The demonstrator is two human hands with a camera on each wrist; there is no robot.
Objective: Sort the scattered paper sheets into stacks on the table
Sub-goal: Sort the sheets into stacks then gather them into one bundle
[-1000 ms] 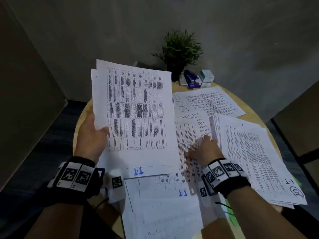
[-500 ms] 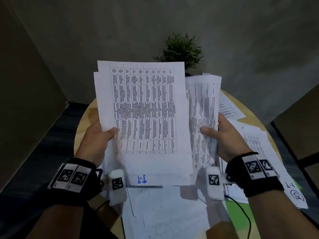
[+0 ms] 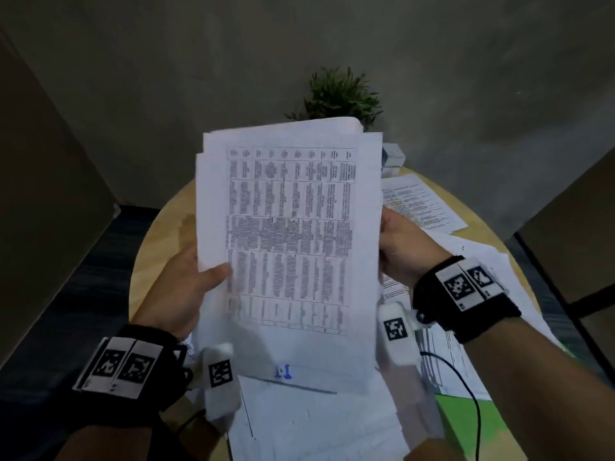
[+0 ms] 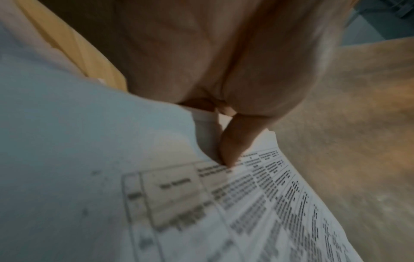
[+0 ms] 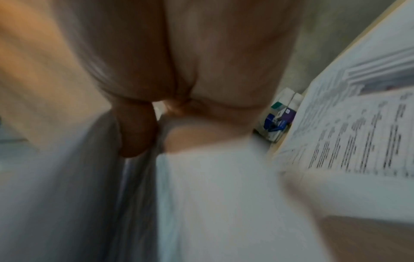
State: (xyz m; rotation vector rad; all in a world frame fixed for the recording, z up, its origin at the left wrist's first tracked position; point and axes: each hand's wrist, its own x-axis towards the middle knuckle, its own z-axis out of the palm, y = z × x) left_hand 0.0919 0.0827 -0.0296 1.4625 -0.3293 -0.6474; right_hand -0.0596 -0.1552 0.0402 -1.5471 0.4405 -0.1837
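You hold a sheaf of paper sheets upright above the round counter, its front page white with a dense printed table and a blue handwritten mark near the bottom edge. Your left hand pinches its left edge, thumb across the print, and your right hand grips the right edge, its fingers hidden behind the pages. More printed sheets lie beyond and under your right hand; the text is too blurred to read.
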